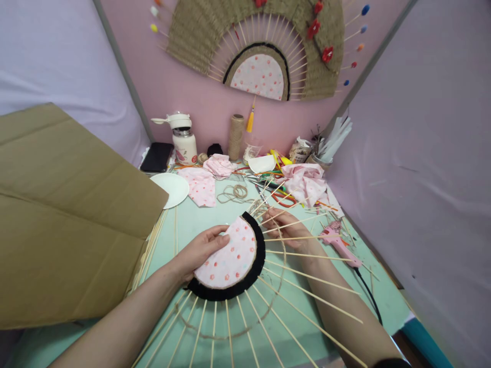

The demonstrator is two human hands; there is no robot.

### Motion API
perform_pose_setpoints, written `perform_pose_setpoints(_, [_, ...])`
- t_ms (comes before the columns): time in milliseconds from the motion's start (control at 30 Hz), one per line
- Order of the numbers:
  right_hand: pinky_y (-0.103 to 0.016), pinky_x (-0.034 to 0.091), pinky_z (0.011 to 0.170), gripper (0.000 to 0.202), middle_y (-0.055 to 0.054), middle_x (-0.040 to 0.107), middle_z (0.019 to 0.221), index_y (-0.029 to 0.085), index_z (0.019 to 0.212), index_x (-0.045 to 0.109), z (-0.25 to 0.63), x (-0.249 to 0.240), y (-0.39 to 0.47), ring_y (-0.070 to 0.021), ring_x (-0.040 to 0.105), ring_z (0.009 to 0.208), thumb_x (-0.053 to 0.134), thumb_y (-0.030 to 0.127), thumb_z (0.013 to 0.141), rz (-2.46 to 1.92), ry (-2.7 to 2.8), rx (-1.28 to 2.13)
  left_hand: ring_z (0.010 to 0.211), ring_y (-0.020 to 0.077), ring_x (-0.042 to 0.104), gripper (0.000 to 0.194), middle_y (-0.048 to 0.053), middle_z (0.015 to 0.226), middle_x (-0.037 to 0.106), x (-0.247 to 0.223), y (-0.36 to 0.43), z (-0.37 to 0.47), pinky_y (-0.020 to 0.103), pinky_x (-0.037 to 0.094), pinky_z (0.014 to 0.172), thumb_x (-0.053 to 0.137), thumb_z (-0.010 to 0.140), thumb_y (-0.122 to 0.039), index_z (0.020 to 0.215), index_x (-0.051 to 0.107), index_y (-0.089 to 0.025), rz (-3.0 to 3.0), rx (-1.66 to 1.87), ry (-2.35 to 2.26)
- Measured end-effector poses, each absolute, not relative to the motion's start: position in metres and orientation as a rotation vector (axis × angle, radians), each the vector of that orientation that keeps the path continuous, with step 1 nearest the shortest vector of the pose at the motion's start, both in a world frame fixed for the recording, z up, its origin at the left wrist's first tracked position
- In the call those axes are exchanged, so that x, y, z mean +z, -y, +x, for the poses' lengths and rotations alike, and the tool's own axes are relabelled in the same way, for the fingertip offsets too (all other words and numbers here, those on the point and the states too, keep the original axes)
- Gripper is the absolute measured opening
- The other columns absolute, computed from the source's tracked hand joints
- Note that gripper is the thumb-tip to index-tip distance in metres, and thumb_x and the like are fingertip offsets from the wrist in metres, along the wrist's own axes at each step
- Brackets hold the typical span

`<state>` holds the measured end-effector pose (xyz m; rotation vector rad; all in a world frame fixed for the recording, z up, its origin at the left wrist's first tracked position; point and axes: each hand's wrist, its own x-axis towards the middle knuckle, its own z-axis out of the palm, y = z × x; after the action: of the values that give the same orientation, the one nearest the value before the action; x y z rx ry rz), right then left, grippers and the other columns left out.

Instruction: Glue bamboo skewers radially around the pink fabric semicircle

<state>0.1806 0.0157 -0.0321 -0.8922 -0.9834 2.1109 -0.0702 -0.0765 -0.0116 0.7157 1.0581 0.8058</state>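
A half-round fan base (233, 253), covered in pink floral cloth with a black border (245, 283), is tilted above the table. Thin bamboo sticks (249, 335) fan out from its curved edge. My left hand (207, 248) grips the straight side, thumb on the cloth and fingers partly hidden behind. A jute cord (284, 255) runs in a loose arc across the sticks. At the upper sticks, my right hand (284, 225) has its fingers closed around the cord, partly covered by the sticks. More cord trails from there toward a coil (240, 191) on the table.
A large cardboard sheet (72, 214) stands at left. A pink glue gun (341, 245) with a black cable lies at right. Behind are floral cloth scraps (305, 181), scissors (284, 197), a bottle (184, 145) and a twine spool (236, 138). A finished fan (261, 76) hangs on the wall.
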Motion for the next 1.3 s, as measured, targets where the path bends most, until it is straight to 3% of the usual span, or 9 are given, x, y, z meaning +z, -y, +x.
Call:
perform_pose_setpoints(100, [-0.04,0.056,0.081,0.033,-0.008,0.062,0.118,0.016,0.121,0.058,0.18,-0.027,-0.012,-0.0197,0.064,0.097,0.058,0.034,0.094,-0.876,0.961,2.098,0.058,0.0087,0.062,0.068,0.0,0.083,0.072,-0.01,0.077,-0.069,0.018,0.048,0.05,0.087,0.057,-0.048,0.112,0.062,-0.017,0.7,0.801,-1.069])
perform_pose_setpoints(167, [-0.026,0.054,0.063,0.022,-0.003,0.065,0.095,0.014,0.104,0.062,0.177,-0.022,-0.01,-0.0115,0.062,0.073,0.063,0.031,0.09,-0.861,0.94,2.082,0.057,0.0085,0.062,0.07,0.0,0.083,0.072,-0.01,0.077,-0.069,0.017,0.048,0.049,0.088,0.055,-0.048,0.112,0.062,-0.017,0.69,0.791,-1.08])
perform_pose_setpoints(233, [-0.014,0.04,0.044,0.02,0.004,0.058,0.071,0.013,0.082,0.061,0.174,-0.016,-0.007,-0.0037,0.047,0.051,0.074,0.028,0.081,-0.854,0.919,2.053,0.056,0.0082,0.062,0.07,0.0,0.084,0.073,-0.009,0.077,-0.068,0.017,0.048,0.049,0.089,0.055,-0.048,0.112,0.063,-0.017,0.686,0.783,-1.089])
perform_pose_setpoints(333, [-0.011,0.026,0.036,0.031,0.005,0.053,0.063,0.015,0.071,0.058,0.168,-0.01,-0.005,-0.0015,0.034,0.045,0.085,0.03,0.066,-0.877,0.915,1.987,0.055,0.0077,0.061,0.068,-0.001,0.082,0.072,-0.01,0.076,-0.068,0.017,0.047,0.048,0.088,0.055,-0.047,0.11,0.063,-0.017,0.691,0.794,-1.087])
perform_pose_setpoints(533, [-0.017,0.028,0.04,0.034,0.003,0.054,0.062,0.017,0.072,0.063,0.163,-0.007,-0.006,-0.0048,0.037,0.047,0.082,0.043,0.064,-0.968,1.057,1.724,0.052,0.0077,0.06,0.062,-0.002,0.076,0.072,-0.006,0.074,-0.069,0.016,0.045,0.044,0.088,0.056,-0.047,0.105,0.066,-0.017,0.658,0.882,-1.073])
perform_pose_setpoints(667, [-0.021,0.033,0.046,0.027,0.005,0.051,0.055,0.017,0.071,0.065,0.164,-0.012,-0.007,-0.0069,0.04,0.047,0.08,0.038,0.066,-1.031,1.244,1.451,0.054,0.0087,0.062,0.057,-0.001,0.077,0.074,-0.005,0.073,-0.07,0.016,0.046,0.045,0.089,0.057,-0.043,0.104,0.067,-0.017,0.602,0.924,-1.071])
perform_pose_setpoints(833, [-0.029,0.044,0.064,0.015,-0.001,0.063,0.072,0.02,0.073,0.069,0.162,-0.016,-0.003,-0.0149,0.055,0.067,0.074,0.033,0.072,-1.037,1.465,0.944,0.06,0.0095,0.066,0.046,0.002,0.087,0.076,-0.01,0.071,-0.071,0.017,0.05,0.052,0.085,0.066,-0.036,0.104,0.068,-0.016,0.585,0.947,-1.055])
perform_pose_setpoints(1000, [-0.033,0.045,0.066,0.009,-0.002,0.057,0.077,0.023,0.074,0.066,0.163,-0.012,0.005,-0.0173,0.052,0.071,0.073,0.029,0.073,-1.013,1.538,0.474,0.058,0.0085,0.064,0.033,0.002,0.083,0.075,-0.008,0.072,-0.071,0.015,0.048,0.051,0.08,0.073,-0.03,0.101,0.07,-0.016,0.559,0.948,-1.091])
perform_pose_setpoints(1300, [-0.031,0.048,0.065,0.024,-0.003,0.044,0.095,0.028,0.106,0.071,0.172,-0.007,0.005,-0.0159,0.051,0.076,0.068,0.024,0.082,-0.879,1.714,-0.104,0.062,0.011,0.067,0.033,0.005,0.086,0.075,-0.005,0.075,-0.07,0.018,0.051,0.056,0.082,0.07,-0.027,0.098,0.07,-0.015,0.527,0.908,-1.002])
